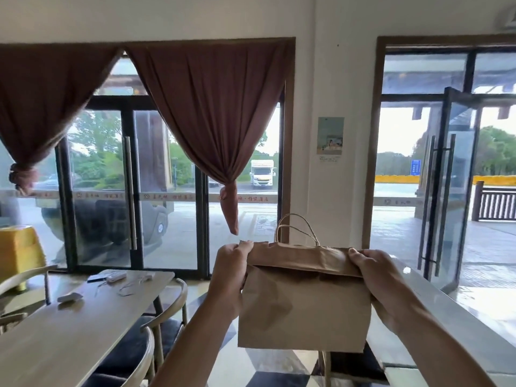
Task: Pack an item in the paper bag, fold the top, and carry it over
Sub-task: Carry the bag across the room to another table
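A brown paper bag (pixel 304 308) hangs in the air in front of me, its top folded over toward me and its twine handles (pixel 297 229) sticking up behind the fold. My left hand (pixel 230 270) pinches the fold's left corner. My right hand (pixel 382 277) grips the right corner, fingers wrapped over the fold. What is inside the bag is hidden.
A long wooden table (pixel 69 325) with cables and small white devices stands at the left, with wooden chairs (pixel 164 317) along it. A pale counter (pixel 446 317) runs at the right. Ahead are curtained glass doors (pixel 134 191) and an open glass door (pixel 446 185). A yellow stool (pixel 19 247) sits far left.
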`<state>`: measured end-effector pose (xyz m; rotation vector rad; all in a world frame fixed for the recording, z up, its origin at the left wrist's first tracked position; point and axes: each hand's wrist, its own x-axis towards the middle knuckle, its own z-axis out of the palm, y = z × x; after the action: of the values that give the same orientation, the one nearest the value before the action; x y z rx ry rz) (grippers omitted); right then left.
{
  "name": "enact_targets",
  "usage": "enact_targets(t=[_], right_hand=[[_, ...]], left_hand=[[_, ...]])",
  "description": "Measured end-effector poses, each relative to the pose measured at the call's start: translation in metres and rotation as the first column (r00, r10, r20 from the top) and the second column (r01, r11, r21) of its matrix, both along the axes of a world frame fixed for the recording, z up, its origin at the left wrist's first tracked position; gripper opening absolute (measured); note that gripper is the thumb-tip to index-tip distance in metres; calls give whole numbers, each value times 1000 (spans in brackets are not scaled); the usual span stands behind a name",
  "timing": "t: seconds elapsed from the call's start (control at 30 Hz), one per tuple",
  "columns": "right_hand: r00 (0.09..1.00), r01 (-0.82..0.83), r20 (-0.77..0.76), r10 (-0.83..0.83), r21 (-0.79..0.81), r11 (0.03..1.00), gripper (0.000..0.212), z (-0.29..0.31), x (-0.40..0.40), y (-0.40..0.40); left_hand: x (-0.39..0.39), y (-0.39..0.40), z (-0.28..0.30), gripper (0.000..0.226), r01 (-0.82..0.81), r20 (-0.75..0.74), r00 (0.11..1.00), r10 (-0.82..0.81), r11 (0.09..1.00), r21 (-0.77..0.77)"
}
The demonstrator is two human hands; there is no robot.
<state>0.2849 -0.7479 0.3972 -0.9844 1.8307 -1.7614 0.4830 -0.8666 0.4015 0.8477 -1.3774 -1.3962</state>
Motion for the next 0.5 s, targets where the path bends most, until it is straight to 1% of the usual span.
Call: enact_targets(t=[0.13, 0.27, 0.4, 0.5], right_hand=[[996, -10, -86, 11, 22, 1000, 38, -10, -40, -84], [988, -45, -146, 58, 94, 995, 36, -12, -70, -154], [990, 11, -139, -6, 41, 999, 33, -9, -113, -227], [988, 60, -141, -60, -2, 998, 34, -10, -139, -278]], left_hand=[[-37, -81, -6, 32, -22, 25, 999, 22, 1000, -17], [-71, -147, -1, 31, -58, 45, 997, 60, 998, -38], [-114, -217, 7, 29, -49, 52, 997, 50, 999, -23], [-140, -269, 7, 30, -24, 18, 1000, 24, 1000, 13]])
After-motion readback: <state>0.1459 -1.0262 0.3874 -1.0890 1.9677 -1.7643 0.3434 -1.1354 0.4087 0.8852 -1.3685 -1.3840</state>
